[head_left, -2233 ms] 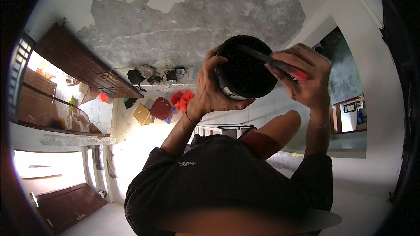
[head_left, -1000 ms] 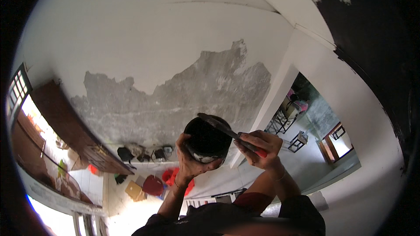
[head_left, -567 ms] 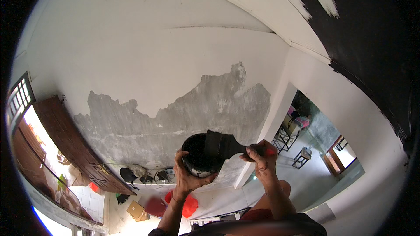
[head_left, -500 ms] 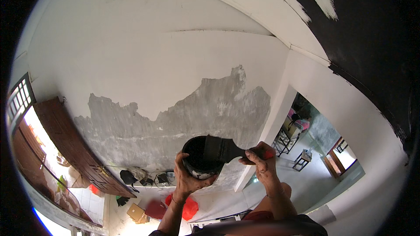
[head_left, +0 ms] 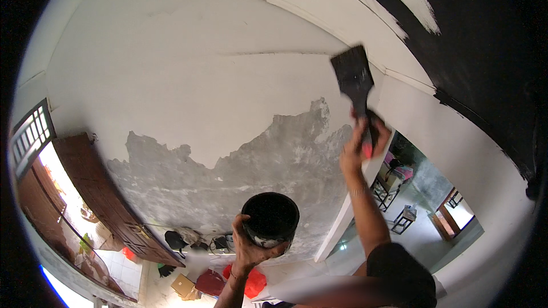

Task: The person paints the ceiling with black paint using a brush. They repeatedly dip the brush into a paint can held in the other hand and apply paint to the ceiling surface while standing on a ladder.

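My left hand [head_left: 245,245] grips a round black pot [head_left: 268,214] at the lower middle, fingers around its side; dark paint covers its inside. My right hand [head_left: 365,140] is raised above and right of the pot, closed on a wide paintbrush [head_left: 351,68] with a red-and-black handle. The bristles are dark and point up toward the overhead surface, which has black paint [head_left: 474,63] and unevenly edged white patches at the upper right. Whether the bristles touch anything is hard to tell; they appear apart from the black area.
The wall ahead has a patchy grey lower part [head_left: 251,177]. A wooden door [head_left: 97,188] stands open at left. Small electronics and cables [head_left: 221,244] line the wall's foot beside red bags [head_left: 254,278] and boxes. A doorway on the right shows a small stool [head_left: 404,219] beyond.
My right hand has lifted the brush out of the pot, up and to the right. My left hand keeps the pot low. The view has tipped up, showing more of the black-painted surface.
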Action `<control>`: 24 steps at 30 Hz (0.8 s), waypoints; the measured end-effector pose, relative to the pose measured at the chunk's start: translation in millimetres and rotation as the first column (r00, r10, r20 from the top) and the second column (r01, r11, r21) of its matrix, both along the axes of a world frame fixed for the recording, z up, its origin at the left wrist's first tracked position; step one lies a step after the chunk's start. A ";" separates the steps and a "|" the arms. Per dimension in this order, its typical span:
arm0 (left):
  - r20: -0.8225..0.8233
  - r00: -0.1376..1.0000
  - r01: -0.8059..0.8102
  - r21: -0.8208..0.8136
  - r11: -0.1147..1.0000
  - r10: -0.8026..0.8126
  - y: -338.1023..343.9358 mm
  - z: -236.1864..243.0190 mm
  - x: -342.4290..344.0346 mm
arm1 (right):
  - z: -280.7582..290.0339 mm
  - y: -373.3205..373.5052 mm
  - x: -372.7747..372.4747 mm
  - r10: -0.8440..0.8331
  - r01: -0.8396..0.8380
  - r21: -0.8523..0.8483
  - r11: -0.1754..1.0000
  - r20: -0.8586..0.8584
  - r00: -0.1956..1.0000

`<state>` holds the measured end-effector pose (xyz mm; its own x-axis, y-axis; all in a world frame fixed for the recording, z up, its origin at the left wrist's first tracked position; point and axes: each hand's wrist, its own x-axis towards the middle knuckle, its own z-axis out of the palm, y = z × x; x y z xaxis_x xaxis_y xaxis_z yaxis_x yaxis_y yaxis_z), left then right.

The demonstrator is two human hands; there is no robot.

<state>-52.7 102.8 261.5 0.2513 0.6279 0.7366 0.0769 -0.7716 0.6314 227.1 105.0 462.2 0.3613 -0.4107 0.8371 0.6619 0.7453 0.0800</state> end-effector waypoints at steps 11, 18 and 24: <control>-0.037 0.998 -0.045 -0.069 0.997 0.042 -22.7 -21.7 -10.3 | 198.1 100.5 81.0 -0.575 0.507 0.278 0.816 0.291 0.765; -0.055 0.995 -0.088 -0.060 0.994 0.085 -30.5 -25.1 -9.1 | 186.0 80.2 155.0 -0.677 0.634 0.251 0.732 0.167 0.716; -0.009 0.998 -0.057 -0.108 0.992 0.057 -35.6 -33.1 -21.1 | 123.7 94.0 154.3 -0.365 0.394 0.311 0.865 -0.147 0.919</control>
<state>-73.8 67.2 228.4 0.2172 0.7174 0.6619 0.1229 -0.6928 0.7106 381.4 199.0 585.9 0.1821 -0.7751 0.6050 0.9029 0.3755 0.2092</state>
